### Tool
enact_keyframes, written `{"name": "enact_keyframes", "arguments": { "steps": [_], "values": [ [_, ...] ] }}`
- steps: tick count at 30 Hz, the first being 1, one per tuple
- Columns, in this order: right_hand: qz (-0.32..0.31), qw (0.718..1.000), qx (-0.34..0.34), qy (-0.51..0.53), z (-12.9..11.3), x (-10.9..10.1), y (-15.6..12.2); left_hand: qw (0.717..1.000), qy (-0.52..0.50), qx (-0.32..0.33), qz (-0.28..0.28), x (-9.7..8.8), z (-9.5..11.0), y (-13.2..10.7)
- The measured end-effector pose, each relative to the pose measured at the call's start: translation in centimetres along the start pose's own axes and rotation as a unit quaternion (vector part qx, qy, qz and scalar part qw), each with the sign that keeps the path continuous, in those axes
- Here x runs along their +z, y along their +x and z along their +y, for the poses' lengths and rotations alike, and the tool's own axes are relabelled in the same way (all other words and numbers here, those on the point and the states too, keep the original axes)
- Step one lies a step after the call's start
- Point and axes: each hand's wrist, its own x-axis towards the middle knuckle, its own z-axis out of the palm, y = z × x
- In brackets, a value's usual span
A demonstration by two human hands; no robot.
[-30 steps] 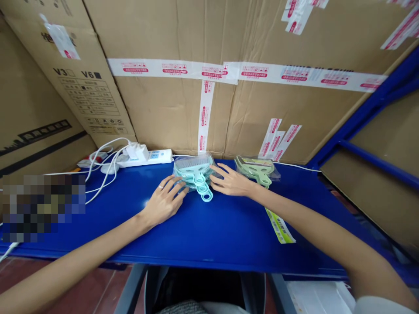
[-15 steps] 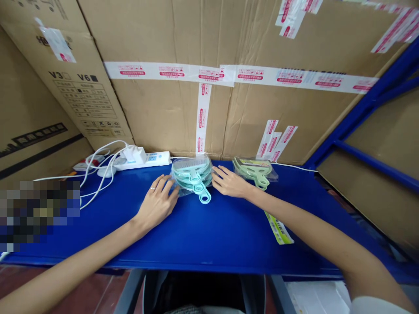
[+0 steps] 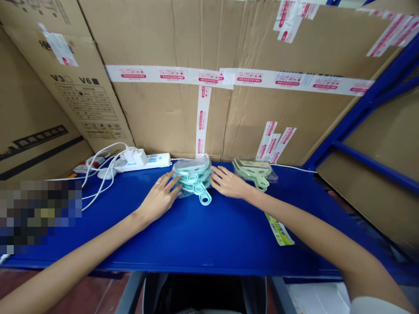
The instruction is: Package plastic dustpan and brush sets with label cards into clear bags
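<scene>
A stack of pale teal plastic brushes [image 3: 194, 178] in clear wrapping lies on the blue tabletop [image 3: 212, 226] near the cardboard wall. My left hand [image 3: 159, 197] lies flat with fingers stretched, its tips touching the stack's left side. On the stack's right side rests my right hand [image 3: 229, 182], its fingers spread against the wrapping. Both hands flank the stack without gripping it. One teal handle with a ring end pokes out toward me between the hands.
A stack of pale green brushes [image 3: 255, 170] sits right of my right hand. A printed paper label [image 3: 279, 229] lies under my right forearm. A white power strip [image 3: 144, 159] with cables is at the back left. Large cardboard boxes [image 3: 209, 87] wall the back.
Both hands have slid a little farther from me and closer against the teal stack, nudging it toward the boxes. The view tilted slightly.
</scene>
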Motion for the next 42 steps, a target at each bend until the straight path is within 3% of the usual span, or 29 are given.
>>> {"name": "enact_keyframes", "arguments": {
  "steps": [4, 7, 13, 17, 20, 26, 34, 42],
  "values": [
    [-0.034, 0.999, -0.022, 0.002, 0.2, -0.3, 0.6, 1.0, -0.01, 0.026, 0.007, 0.7, -0.3, -0.1],
    [-0.051, 0.998, -0.031, 0.014, 0.9, -1.3, 1.2, 0.999, -0.041, 0.008, 0.023, 0.0, -0.6, 0.5],
    [-0.055, 0.994, 0.026, 0.096, 5.3, -5.1, 2.5, 0.978, -0.184, -0.078, 0.05, -4.4, -3.5, 4.0],
    [-0.049, 0.982, 0.04, 0.176, 7.6, -6.9, 2.7, 0.96, -0.26, -0.102, 0.021, -7.2, -5.4, 6.3],
    [-0.051, 0.974, 0.04, 0.219, 8.2, -7.5, 2.6, 0.951, -0.289, -0.111, -0.005, -8.3, -5.7, 6.9],
    [-0.066, 0.964, 0.046, 0.253, 8.8, -8.3, 2.5, 0.934, -0.329, -0.135, -0.041, -8.7, -5.9, 7.0],
    [-0.056, 0.961, 0.062, 0.262, 10.1, -8.8, 2.7, 0.919, -0.352, -0.172, -0.042, -8.9, -7.1, 8.2],
    [-0.026, 0.954, 0.087, 0.287, 11.1, -9.4, 2.6, 0.884, -0.41, -0.219, -0.055, -10.7, -6.8, 9.3]
  ]
}}
